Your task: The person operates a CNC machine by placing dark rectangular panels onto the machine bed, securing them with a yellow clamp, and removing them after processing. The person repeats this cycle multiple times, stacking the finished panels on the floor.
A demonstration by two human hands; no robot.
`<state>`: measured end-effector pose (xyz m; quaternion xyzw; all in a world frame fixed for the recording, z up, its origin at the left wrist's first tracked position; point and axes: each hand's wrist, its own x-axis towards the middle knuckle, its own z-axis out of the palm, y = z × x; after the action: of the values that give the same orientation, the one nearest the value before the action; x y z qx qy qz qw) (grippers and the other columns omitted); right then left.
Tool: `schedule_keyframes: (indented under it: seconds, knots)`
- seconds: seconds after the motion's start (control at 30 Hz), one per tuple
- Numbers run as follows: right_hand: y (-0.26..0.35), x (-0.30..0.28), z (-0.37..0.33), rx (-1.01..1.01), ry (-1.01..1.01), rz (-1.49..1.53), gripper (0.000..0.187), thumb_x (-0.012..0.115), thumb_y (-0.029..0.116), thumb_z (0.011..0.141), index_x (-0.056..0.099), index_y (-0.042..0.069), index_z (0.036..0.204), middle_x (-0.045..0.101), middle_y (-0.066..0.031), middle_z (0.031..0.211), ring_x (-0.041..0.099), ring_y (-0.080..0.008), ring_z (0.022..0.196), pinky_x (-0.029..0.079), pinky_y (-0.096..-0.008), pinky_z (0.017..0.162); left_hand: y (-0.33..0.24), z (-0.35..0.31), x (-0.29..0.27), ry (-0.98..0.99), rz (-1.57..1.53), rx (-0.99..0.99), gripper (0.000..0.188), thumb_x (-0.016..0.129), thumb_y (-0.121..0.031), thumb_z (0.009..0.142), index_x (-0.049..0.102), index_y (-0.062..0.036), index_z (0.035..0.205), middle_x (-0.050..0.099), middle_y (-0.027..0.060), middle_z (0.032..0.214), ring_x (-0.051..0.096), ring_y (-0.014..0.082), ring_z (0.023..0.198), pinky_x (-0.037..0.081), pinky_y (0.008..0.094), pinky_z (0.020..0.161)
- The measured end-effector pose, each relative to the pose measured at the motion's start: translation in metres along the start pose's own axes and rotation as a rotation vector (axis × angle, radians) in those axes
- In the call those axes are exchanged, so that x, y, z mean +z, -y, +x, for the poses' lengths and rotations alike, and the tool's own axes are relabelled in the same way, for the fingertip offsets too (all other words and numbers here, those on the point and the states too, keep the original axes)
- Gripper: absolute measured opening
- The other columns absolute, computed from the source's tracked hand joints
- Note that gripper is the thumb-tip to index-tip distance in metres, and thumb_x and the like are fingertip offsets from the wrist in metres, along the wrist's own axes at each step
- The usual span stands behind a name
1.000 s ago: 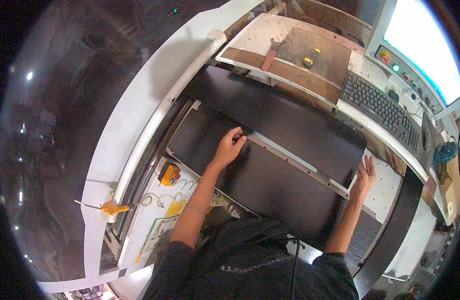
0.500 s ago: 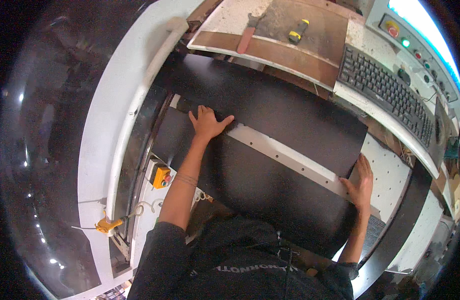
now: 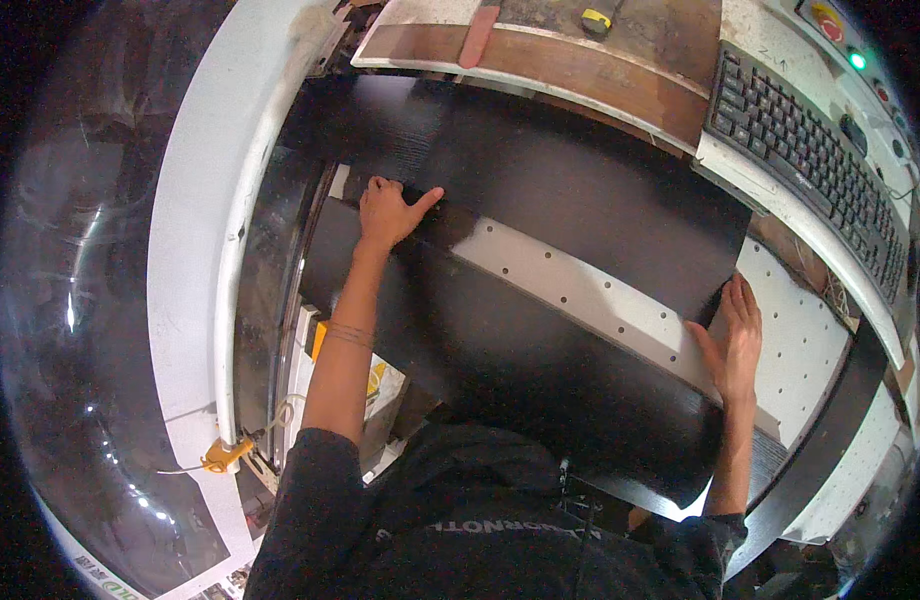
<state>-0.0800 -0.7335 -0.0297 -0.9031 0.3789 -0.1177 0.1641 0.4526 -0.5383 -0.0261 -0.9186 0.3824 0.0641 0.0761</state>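
Note:
Two dark boards lie side by side on a white tabletop with small holes [image 3: 588, 299], which shows as a strip between them. My left hand [image 3: 387, 214] lies at the left part of the gap, by the near edge of the far board [image 3: 590, 205]. Its thumb is spread away from the fingers, and its fingertips are partly hidden. At the right end of the gap, my right hand [image 3: 737, 340] touches near the far board's right corner, fingers stretched upward and thumb apart. The near board [image 3: 550, 365] extends toward my body, below both hands.
Beyond the boards, a raised shelf bears a red-handled tool [image 3: 478, 38], a yellow and black tape measure [image 3: 597, 20] and a black keyboard [image 3: 810, 165]. A white rail [image 3: 227, 260] runs along the left, with a yellow fitting [image 3: 222, 456] near its lower end.
The white strip between the boards has widened and shows two rows of holes instead of one. Both hands stay at the gap's ends. My view has shifted, with the shelf now higher.

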Motion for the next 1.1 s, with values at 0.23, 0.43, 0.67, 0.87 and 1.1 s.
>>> schedule_keyframes:
  seconds: [0.23, 0.43, 0.67, 0.87, 1.1]
  knots:
    - [-0.063, 0.013, 0.006, 0.048, -0.152, 0.389, 0.038, 0.064, 0.012, 0.095, 0.065, -0.003, 0.13, 0.058, -0.0198, 0.144, 0.049, -0.0355, 0.138, 0.034, -0.0449, 0.119, 0.001, -0.001, -0.002, -0.36, -0.204, -0.254, 0.06, 0.055, -0.049, 0.098, 0.069, 0.0065, 0.117, 0.067, 0.0226, 0.125, 0.05, 0.037, 0.133, 0.025, 0.0559, 0.119]
    - [-0.059, 0.02, 0.012, 0.022, -0.219, 0.261, 0.038, 0.067, 0.016, 0.093, 0.066, -0.003, 0.125, 0.061, -0.0197, 0.139, 0.051, -0.0365, 0.136, 0.036, -0.0451, 0.116, 0.023, 0.008, 0.024, -0.481, -0.184, -0.359, 0.064, 0.057, -0.05, 0.096, 0.064, 0.006, 0.126, 0.065, 0.0208, 0.131, 0.048, 0.0342, 0.137, 0.02, 0.059, 0.121]
    - [-0.037, 0.009, 0.005, -0.198, -0.053, 0.03, 0.097, 0.083, 0.032, 0.064, 0.044, 0.005, 0.148, 0.039, -0.0184, 0.16, 0.038, -0.0402, 0.145, 0.03, -0.0543, 0.116, 0.017, -0.002, 0.016, -0.312, -0.121, -0.194, 0.082, 0.059, -0.064, 0.091, 0.06, 0.0041, 0.135, 0.055, 0.0172, 0.147, 0.036, 0.0333, 0.147, 0.009, 0.0649, 0.121]
    - [-0.036, 0.01, 0.005, -0.12, -0.044, -0.037, 0.095, 0.083, 0.036, 0.061, 0.048, 0.004, 0.143, 0.043, -0.0189, 0.156, 0.039, -0.0386, 0.143, 0.027, -0.053, 0.116, 0.014, -0.003, 0.013, -0.228, -0.119, -0.221, 0.086, 0.058, -0.073, 0.087, 0.063, -0.0022, 0.136, 0.05, 0.0154, 0.151, 0.033, 0.033, 0.148, 0.004, 0.0662, 0.121]
    - [-0.027, 0.011, 0.008, -0.127, -0.111, -0.023, 0.088, 0.08, 0.04, 0.063, 0.048, 0.002, 0.136, 0.047, -0.0185, 0.149, 0.043, -0.0384, 0.138, 0.029, -0.0518, 0.114, 0.016, -0.003, 0.021, -0.478, -0.251, -0.26, 0.058, 0.068, -0.052, 0.089, 0.068, -0.0076, 0.126, 0.06, 0.0115, 0.139, 0.043, 0.029, 0.14, 0.013, 0.0575, 0.122]
